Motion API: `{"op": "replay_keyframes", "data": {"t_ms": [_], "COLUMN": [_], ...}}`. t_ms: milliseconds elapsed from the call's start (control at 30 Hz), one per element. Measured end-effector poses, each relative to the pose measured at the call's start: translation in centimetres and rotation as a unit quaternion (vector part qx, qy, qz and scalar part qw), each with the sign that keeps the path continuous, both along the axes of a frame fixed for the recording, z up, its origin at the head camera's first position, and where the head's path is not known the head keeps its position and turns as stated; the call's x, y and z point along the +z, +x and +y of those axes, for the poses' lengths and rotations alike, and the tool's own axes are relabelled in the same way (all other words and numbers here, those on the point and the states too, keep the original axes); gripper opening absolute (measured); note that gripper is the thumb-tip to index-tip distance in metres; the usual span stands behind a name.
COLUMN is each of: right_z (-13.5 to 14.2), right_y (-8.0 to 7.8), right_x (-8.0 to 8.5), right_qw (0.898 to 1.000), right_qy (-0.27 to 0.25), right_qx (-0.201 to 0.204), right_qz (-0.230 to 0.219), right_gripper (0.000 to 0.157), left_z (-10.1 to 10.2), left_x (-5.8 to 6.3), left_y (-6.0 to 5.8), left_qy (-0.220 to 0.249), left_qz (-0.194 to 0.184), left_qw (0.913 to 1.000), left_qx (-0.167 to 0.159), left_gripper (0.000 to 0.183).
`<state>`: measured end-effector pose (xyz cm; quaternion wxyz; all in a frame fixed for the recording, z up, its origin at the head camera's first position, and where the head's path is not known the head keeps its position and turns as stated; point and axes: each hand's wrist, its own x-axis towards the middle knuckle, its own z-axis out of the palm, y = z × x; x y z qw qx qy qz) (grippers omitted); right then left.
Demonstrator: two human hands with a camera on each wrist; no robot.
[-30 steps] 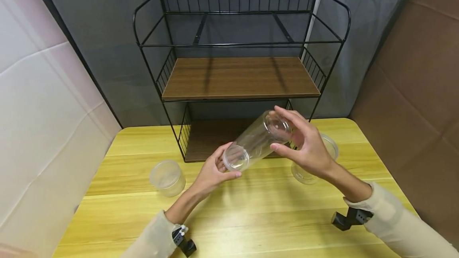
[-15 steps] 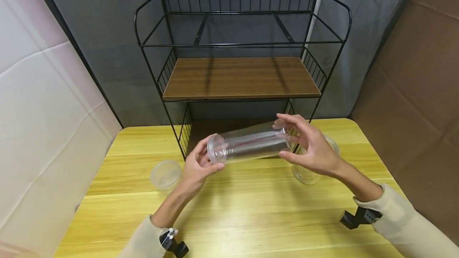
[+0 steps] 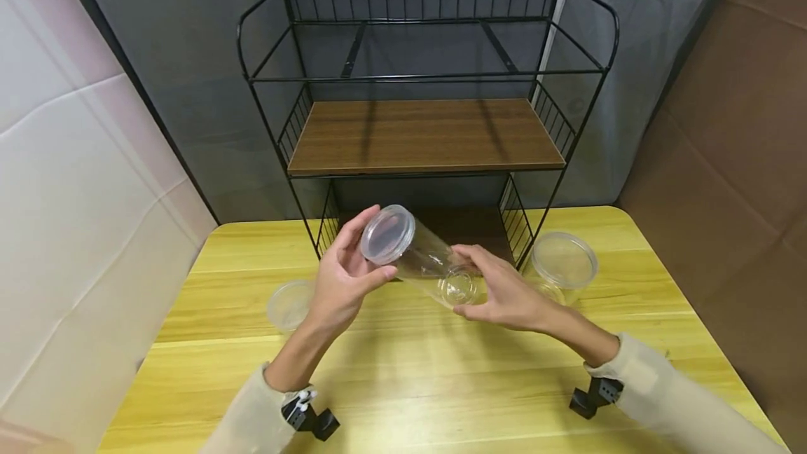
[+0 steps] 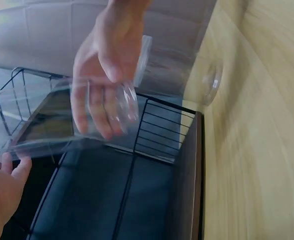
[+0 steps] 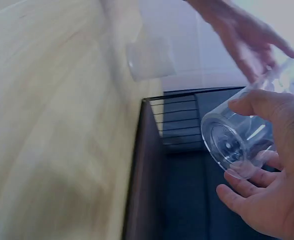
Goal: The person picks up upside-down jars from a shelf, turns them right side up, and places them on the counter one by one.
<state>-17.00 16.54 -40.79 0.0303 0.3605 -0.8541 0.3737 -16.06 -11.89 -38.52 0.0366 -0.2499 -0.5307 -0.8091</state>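
A clear plastic jar is held tilted in the air in front of the shelf, its lidded end up and left, its base down and right. My left hand grips it at the lid, thumb toward me and fingers behind. My right hand holds the base end between thumb and fingers. In the right wrist view, the round jar base sits between that thumb and the fingers curved below. The left wrist view shows the see-through jar wall with the right fingers visible through it. Nothing shows inside the jar.
A second clear lidded jar stands at the right on the yellow wooden table. A shorter clear tub stands at the left, partly behind the left hand. The black wire rack with brown boards stands behind.
The jar has swung from its left end low, through nearly level, to its lidded left end raised. My left hand has moved left and up, while my right hand has come down.
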Motion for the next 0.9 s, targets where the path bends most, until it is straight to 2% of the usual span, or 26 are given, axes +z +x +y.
{"op": "replay_keyframes", "data": {"t_ms": [200, 433, 533, 700, 900], "right_z": [-1.2, -1.8, -2.1, -2.5, -2.8], "right_y": [-0.7, -1.6, -1.8, -2.0, -2.1], "right_x": [-2.2, -4.0, -4.8, -6.1, -7.2], "right_qw": [0.999, 0.995, 0.992, 0.988, 0.984], "right_qy": [-0.025, -0.043, -0.057, -0.074, -0.066], "right_qx": [0.0, 0.003, 0.006, 0.014, -0.005], "right_qz": [-0.04, -0.094, -0.111, -0.132, -0.163], "right_gripper": [0.084, 0.075, 0.076, 0.08, 0.083], "left_z": [0.7, 0.6, 0.6, 0.6, 0.9], "left_x": [0.3, 0.0, -0.5, -1.7, -2.9], "left_y": [-0.4, -1.1, -1.3, -1.8, -2.1], "left_qy": [-0.089, -0.183, -0.206, -0.227, -0.253], "left_qz": [0.012, 0.052, 0.064, 0.063, 0.057], "left_qw": [0.9957, 0.9809, 0.9756, 0.9711, 0.9652], "left_qx": [0.024, 0.041, 0.041, 0.037, 0.034], "left_gripper": [0.087, 0.087, 0.088, 0.088, 0.088]}}
